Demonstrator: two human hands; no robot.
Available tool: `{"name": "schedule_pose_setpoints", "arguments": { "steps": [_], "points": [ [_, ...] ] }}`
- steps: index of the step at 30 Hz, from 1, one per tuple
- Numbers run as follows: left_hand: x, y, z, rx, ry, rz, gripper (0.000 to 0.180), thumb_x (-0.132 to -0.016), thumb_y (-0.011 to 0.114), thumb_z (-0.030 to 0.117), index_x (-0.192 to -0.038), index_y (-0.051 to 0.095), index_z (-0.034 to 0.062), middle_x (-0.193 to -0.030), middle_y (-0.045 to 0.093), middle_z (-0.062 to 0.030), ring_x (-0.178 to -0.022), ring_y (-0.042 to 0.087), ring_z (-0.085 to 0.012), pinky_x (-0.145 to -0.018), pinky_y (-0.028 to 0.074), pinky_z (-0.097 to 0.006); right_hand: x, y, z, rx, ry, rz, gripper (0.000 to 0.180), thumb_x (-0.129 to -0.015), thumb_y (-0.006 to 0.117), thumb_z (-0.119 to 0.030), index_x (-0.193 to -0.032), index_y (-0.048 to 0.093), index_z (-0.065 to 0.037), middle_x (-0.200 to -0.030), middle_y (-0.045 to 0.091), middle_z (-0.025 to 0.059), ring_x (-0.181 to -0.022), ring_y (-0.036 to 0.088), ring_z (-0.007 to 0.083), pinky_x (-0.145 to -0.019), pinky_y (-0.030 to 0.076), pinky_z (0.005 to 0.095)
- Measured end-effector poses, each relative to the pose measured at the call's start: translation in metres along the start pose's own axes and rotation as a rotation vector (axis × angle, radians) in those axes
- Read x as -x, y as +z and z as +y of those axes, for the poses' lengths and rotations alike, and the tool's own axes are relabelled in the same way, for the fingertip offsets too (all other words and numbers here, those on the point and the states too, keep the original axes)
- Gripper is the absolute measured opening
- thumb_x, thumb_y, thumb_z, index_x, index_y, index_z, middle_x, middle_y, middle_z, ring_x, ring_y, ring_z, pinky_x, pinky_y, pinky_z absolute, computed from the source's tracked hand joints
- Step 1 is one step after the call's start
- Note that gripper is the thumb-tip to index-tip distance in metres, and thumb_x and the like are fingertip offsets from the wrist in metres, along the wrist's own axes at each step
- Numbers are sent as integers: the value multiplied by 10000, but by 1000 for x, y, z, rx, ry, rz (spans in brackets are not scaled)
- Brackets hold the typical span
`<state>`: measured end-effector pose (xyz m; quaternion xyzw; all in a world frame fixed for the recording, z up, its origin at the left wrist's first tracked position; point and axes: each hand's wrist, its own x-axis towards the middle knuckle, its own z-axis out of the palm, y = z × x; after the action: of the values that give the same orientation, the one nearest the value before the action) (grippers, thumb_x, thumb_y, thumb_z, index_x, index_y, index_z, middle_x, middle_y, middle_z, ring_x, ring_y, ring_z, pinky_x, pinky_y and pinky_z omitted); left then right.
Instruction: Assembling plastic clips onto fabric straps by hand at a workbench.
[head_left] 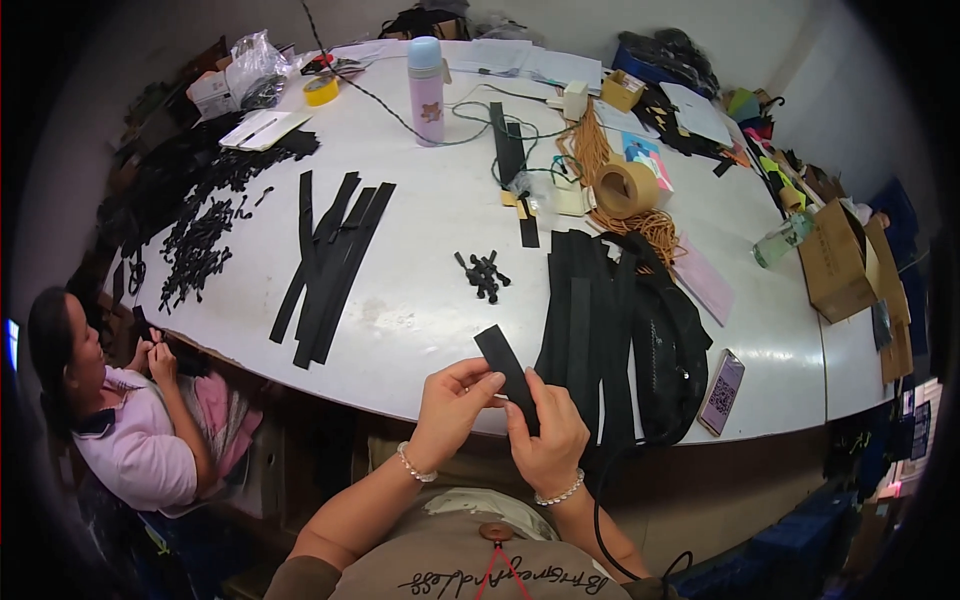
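In front of my chest, at the table's near edge, I hold a short flat black fabric strip [507,366] between both hands. My left hand [447,407] pinches it with thumb and fingertips on its left side. My right hand [553,428] grips its lower right side, thumb on the front. The far end of the strip points up and left. Just beyond lies a small heap of black toggle-like pieces [484,277]. Longer black strips [572,345] hang over the table edge beside my right hand. Another bunch of black strips [330,270] lies to the left.
A black bag [668,355] and a phone [722,392] lie at right, near a cardboard box [842,262]. Farther back are a tape roll [626,190], orange cord [590,140] and a bottle [426,95]. A co-worker [150,420] sits at left near scattered black pieces [198,245].
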<state>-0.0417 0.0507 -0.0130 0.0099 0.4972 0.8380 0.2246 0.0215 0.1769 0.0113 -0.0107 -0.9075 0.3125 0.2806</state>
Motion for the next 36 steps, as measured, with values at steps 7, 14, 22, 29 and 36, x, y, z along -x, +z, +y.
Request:
{"name": "schedule_pose_setpoints", "arguments": {
  "steps": [7, 14, 22, 29, 36],
  "points": [
    [7, 2, 1, -62, 25, 15, 179, -838, 608, 40, -995, 595, -47, -843, 638, -66, -693, 608, -103, -646, 534, -240, 13, 0, -1, -169, 59, 3, 367, -750, 650, -76, -1098, 569, 9, -825, 584, 128, -698, 591, 277, -599, 470, 329],
    [8, 0, 0, -90, 0, 16, 173, -841, 604, 47, -985, 602, -49, -846, 640, -60, -687, 599, -90, -630, 515, -219, 20, 3, -1, -228, 111, -26, 336, -768, 630, -41, -1090, 564, 25, -826, 594, 141, -712, 597, 286, -607, 472, 326],
    [8, -4, -4, -113, 4, 0, 168, -839, 597, 38, -989, 604, -35, -833, 642, -70, -685, 606, -99, -623, 527, -224, 23, 3, -1, -261, 165, -44, 323, -765, 633, -20, -1078, 572, 36, -834, 596, 147, -719, 605, 282, -625, 476, 320],
    [2, -8, -3, -76, 15, 91, 153, -830, 619, 50, -949, 598, -43, -757, 610, -43, -625, 591, -94, -572, 516, -226, 17, -3, 9, -215, 161, 28, 297, -748, 645, 7, -1042, 609, 20, -780, 588, 132, -670, 569, 221, -631, 452, 282],
    [-6, -32, 20, -49, -38, 195, 169, -847, 579, 56, -993, 587, -27, -806, 612, -42, -666, 597, -104, -518, 537, -225, -57, -25, 38, -204, 353, 429, 298, -789, 599, 35, -1087, 592, 28, -993, 629, 133, -849, 613, 210, -753, 475, 284]
  ]
}}
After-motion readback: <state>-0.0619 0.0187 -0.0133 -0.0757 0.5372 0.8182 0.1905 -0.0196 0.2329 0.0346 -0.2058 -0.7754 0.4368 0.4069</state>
